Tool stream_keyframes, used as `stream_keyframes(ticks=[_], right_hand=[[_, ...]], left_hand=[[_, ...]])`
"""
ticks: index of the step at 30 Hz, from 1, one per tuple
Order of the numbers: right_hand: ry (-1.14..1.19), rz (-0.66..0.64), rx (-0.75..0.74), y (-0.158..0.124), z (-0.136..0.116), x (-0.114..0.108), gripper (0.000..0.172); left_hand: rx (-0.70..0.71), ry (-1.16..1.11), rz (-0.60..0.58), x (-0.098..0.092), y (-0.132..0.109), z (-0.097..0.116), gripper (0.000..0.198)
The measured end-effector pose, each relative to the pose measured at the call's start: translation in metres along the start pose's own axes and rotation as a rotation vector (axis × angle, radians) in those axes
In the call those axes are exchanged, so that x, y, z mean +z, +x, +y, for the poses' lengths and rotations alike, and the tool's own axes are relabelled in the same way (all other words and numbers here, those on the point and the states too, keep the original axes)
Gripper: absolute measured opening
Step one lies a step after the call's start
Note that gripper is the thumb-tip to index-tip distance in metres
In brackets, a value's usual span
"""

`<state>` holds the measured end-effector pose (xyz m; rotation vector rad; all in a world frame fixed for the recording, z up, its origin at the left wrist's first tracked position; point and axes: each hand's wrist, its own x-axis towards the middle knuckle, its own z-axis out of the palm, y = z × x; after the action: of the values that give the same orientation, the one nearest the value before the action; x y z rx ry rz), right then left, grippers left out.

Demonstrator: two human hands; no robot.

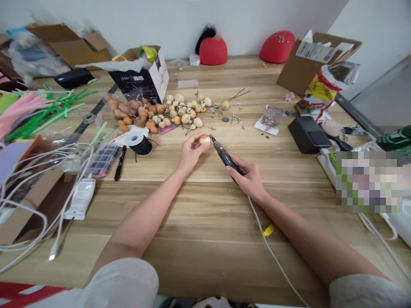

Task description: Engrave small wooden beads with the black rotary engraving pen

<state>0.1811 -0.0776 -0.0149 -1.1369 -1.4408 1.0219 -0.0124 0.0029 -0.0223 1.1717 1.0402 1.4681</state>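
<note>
Over the middle of the table, my left hand [192, 150] pinches a small pale gourd [204, 139] between thumb and fingers. My right hand [248, 176] is wrapped around a black rotary tool [226, 158], its tip pointing up and left at the gourd. The tip is at the gourd's right side; whether it touches I cannot tell. A white cord [261, 233] with a yellow tag runs from the tool toward the front edge. Beyond my hands lies a pile of small gourds, brown ones [146, 112] on the left and pale ones [186, 118] on the right.
Left of my hands are a spool of black cord [141, 145], a black marker [120, 163], a compartment box [103, 159] and tangled white cables [48, 205]. On the right stand a black box-shaped device [308, 134] and a snack bag [321, 92]. A small packet [272, 119] lies near them.
</note>
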Motion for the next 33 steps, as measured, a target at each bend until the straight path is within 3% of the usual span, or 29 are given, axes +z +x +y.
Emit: stream_keyframes(ticks=[11, 18, 33], right_hand=[[-0.038, -0.059, -0.009, -0.0012, 0.0018, -0.0019, 0.045], [-0.052, -0.03, -0.002, -0.001, 0.002, -0.0009, 0.043], [-0.077, -0.033, -0.016, -0.0006, 0.0015, -0.002, 0.044]], left_hand=[[-0.009, 0.043, 0.023, -0.0001, -0.0003, 0.0017, 0.052], [-0.028, 0.03, 0.028, -0.0001, 0.0001, 0.0011, 0.053], [-0.01, 0.021, 0.034, 0.0005, -0.0004, 0.0017, 0.042]])
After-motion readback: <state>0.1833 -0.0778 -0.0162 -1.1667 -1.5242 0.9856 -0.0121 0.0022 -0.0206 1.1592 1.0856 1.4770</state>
